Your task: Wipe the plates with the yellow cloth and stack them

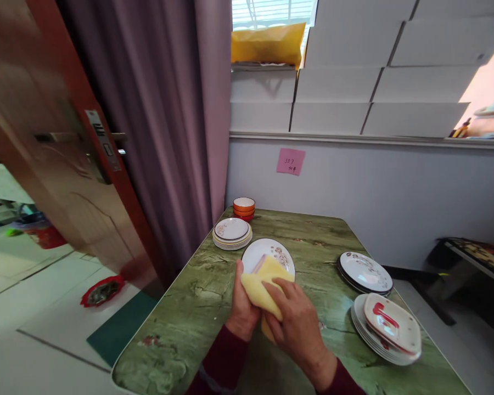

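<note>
The right hand [290, 310] is pinching a folded yellow cloth [259, 288], its fingers curling over the near part and pressing it toward a white plate [267, 248]. The left hand [243, 307] is reaching up on the other side of the cloth, its thumb pointing upward beside the plate's lower left edge; its other fingers are hiding behind the cloth, so whether they are closing on the plate I cannot tell. The plate, with a dark rim and brown flowers, is showing just beyond both hands, over the middle of the green worktop [181, 323], and the cloth is covering its near part.

To the left of the plate, a stack of small plates [231, 233] is sitting just in front of some orange bowls [244, 209]. On the right, a pile of dark-rimmed plates [365, 271] is lying behind white plates [360, 329], which are carrying squarish dishes [392, 322] with a red design.
</note>
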